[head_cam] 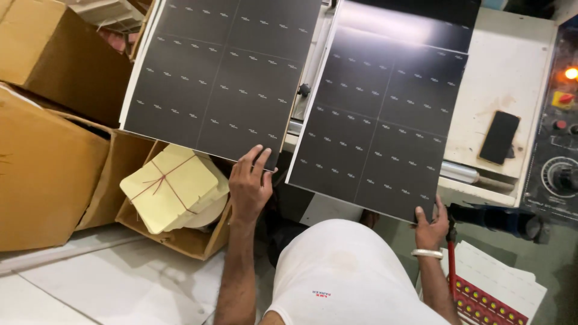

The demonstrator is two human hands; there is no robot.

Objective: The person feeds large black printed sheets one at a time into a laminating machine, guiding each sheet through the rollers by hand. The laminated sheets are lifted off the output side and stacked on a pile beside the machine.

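Two large black printed sheets lie side by side in front of me. My left hand (249, 183) grips the near corner of the left black sheet (220, 72), fingers spread over its face. My right hand (431, 227), with a white bangle on the wrist, pinches the near right corner of the right black sheet (385, 114), which rests on the cream machine table (512, 66). Both sheets carry a grid of small pale marks and thin fold lines.
Brown cardboard boxes (54, 156) stand at the left; one holds a yellow bundle tied with red string (171, 186). A black phone (500, 137) lies on the machine top by a control panel (560, 144). Printed red-dotted sheets (494, 295) sit bottom right.
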